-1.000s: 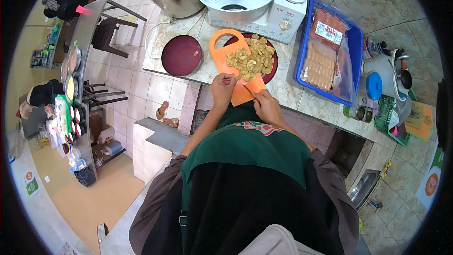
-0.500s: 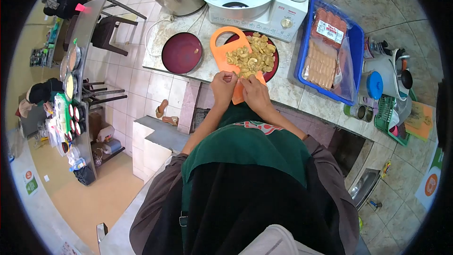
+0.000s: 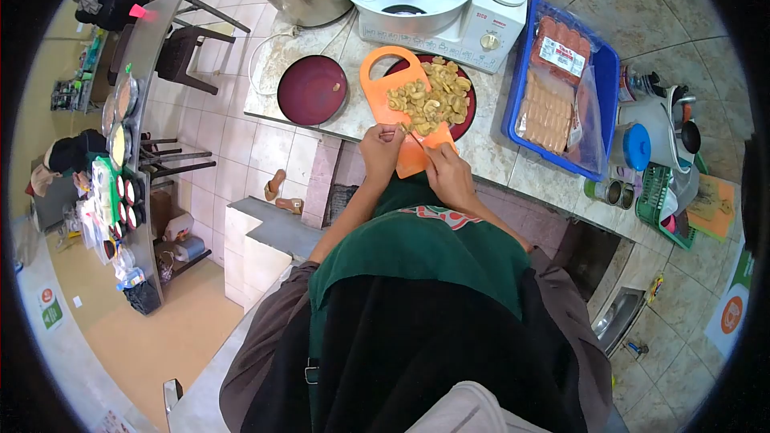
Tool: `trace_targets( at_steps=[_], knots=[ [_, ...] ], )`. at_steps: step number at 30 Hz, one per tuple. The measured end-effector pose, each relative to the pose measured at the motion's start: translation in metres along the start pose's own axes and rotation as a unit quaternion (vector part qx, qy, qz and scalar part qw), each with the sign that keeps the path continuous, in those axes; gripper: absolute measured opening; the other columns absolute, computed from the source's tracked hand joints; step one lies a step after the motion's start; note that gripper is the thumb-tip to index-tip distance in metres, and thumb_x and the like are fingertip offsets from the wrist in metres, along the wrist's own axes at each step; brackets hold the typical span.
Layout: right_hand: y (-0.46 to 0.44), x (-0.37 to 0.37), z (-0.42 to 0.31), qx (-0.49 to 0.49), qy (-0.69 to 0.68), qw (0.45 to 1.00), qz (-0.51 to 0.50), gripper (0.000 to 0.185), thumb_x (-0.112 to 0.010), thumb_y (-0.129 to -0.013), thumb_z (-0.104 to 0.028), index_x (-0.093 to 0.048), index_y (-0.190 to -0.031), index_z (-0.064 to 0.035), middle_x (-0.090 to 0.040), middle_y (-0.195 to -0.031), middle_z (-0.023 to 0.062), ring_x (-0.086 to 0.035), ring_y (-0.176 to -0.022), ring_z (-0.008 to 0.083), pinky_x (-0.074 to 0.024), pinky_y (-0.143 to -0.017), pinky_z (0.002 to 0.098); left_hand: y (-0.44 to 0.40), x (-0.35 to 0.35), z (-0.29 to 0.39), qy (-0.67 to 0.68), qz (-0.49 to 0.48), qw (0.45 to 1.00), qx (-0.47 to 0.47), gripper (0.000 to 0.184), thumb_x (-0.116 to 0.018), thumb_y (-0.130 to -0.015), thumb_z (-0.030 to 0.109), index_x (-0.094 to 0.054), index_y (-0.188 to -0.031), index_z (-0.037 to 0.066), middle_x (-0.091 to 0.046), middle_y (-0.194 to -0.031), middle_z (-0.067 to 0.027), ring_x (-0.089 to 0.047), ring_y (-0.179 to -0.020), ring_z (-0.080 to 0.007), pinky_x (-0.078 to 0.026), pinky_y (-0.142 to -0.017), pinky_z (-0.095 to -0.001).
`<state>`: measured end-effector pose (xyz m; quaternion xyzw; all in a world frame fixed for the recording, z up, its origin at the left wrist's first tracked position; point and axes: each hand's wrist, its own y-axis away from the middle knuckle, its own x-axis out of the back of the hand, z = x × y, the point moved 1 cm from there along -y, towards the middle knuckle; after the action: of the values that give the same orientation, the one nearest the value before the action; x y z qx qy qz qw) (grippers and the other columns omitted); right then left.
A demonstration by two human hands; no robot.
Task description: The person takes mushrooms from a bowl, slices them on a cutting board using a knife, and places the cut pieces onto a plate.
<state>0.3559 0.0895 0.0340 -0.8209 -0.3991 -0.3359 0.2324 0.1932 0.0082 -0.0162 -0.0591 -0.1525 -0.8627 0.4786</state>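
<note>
An orange cutting board (image 3: 382,74) lies at the counter's front edge, overlapping a dark red plate (image 3: 464,122). Tan-brown pieces that look like sliced mushrooms (image 3: 437,95) are heaped on the board and over the plate. At the board's near left side, my left hand (image 3: 380,149) is closed in a pinch on a small mushroom piece, mostly hidden by the fingers. My right hand (image 3: 451,175) is closed around a small knife (image 3: 416,140), whose thin blade points toward the left fingertips. Its handle is hidden in the palm.
A second dark red plate (image 3: 311,90) sits to the left. Behind the board stands a white mixer (image 3: 496,16) with its whisk bowl. Packed sausages fill a blue tray (image 3: 508,104) on the right, near a green basket (image 3: 651,207). Another person (image 3: 68,154) is at a far-left table.
My right hand has shifted slightly right and down, away from my left hand, so the knife blade now shows between them. The left hand stays nearly in place.
</note>
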Motion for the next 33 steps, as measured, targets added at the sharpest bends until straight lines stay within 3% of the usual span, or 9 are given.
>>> trace_targets(
  at_steps=[11, 14, 20, 23, 29, 33],
  knots=[
    [-0.039, -0.035, -0.007, 0.039, 0.070, 0.997, 0.001, 0.028, -0.064, -0.082, -0.005, -0.066, -0.110, -0.0007, -0.058, -0.094, 0.0156, -0.066, -0.086, 0.0343, -0.0564, -0.069, 0.0455, 0.000, 0.000, -0.003, -0.033, 0.014, 0.998, -0.047, 0.019, -0.078, -0.088, 0.011, -0.071, -0.092, -0.006, -0.074, -0.085, -0.0098, -0.071, -0.074, -0.0127, -0.057, -0.068, -0.0263],
    [-0.047, -0.049, 0.001, 0.018, 0.055, 0.998, -0.014, 0.026, -0.063, -0.084, -0.005, -0.067, -0.109, -0.0011, -0.058, -0.095, 0.0164, -0.067, -0.083, 0.0360, -0.0562, -0.069, 0.0469, 0.002, 0.001, 0.004, 0.024, -0.005, 1.000, -0.006, 0.020, -0.077, -0.090, 0.012, -0.071, -0.094, -0.006, -0.075, -0.086, -0.0107, -0.072, -0.075, -0.0132, -0.058, -0.069, -0.0266],
    [0.012, -0.015, 0.005, -0.029, 0.019, 0.999, -0.040, 0.029, -0.063, -0.085, -0.002, -0.067, -0.113, -0.0041, -0.058, -0.095, 0.0147, -0.067, -0.082, 0.0376, -0.0544, -0.069, 0.0487, 0.005, 0.007, 0.010, 0.017, -0.022, 1.000, -0.001, 0.020, -0.074, -0.093, 0.010, -0.070, -0.101, -0.007, -0.075, -0.091, -0.0125, -0.075, -0.082, -0.0165, -0.058, -0.071, -0.0253],
    [0.009, -0.002, -0.002, -0.019, 0.006, 1.000, -0.006, 0.030, -0.065, -0.084, -0.002, -0.068, -0.114, -0.0032, -0.059, -0.095, 0.0145, -0.066, -0.079, 0.0371, -0.0549, -0.068, 0.0480, 0.005, 0.006, -0.004, 0.078, -0.025, 0.997, -0.004, 0.020, -0.072, -0.096, 0.009, -0.068, -0.104, -0.009, -0.075, -0.094, -0.0136, -0.075, -0.086, -0.0176, -0.059, -0.074, -0.0250],
    [-0.029, -0.014, -0.015, 0.054, 0.058, 0.997, 0.000, 0.029, -0.067, -0.079, -0.001, -0.068, -0.107, 0.0013, -0.059, -0.093, 0.0149, -0.067, -0.082, 0.0324, -0.0569, -0.069, 0.0429, 0.004, 0.004, -0.013, 0.087, -0.029, 0.996, -0.010, 0.018, -0.069, -0.097, 0.006, -0.067, -0.106, -0.010, -0.074, -0.097, -0.0149, -0.075, -0.089, -0.0182, -0.059, -0.078, -0.0263],
    [-0.034, -0.024, -0.010, 0.056, 0.074, 0.996, -0.002, 0.025, -0.066, -0.081, -0.002, -0.068, -0.105, -0.0001, -0.059, -0.093, 0.0149, -0.067, -0.081, 0.0338, -0.0567, -0.068, 0.0440, 0.004, 0.004, -0.014, 0.072, -0.028, 0.997, -0.025, 0.018, -0.070, -0.096, 0.006, -0.067, -0.105, -0.010, -0.074, -0.096, -0.0145, -0.074, -0.086, -0.0177, -0.060, -0.077, -0.0264]
  ],
)
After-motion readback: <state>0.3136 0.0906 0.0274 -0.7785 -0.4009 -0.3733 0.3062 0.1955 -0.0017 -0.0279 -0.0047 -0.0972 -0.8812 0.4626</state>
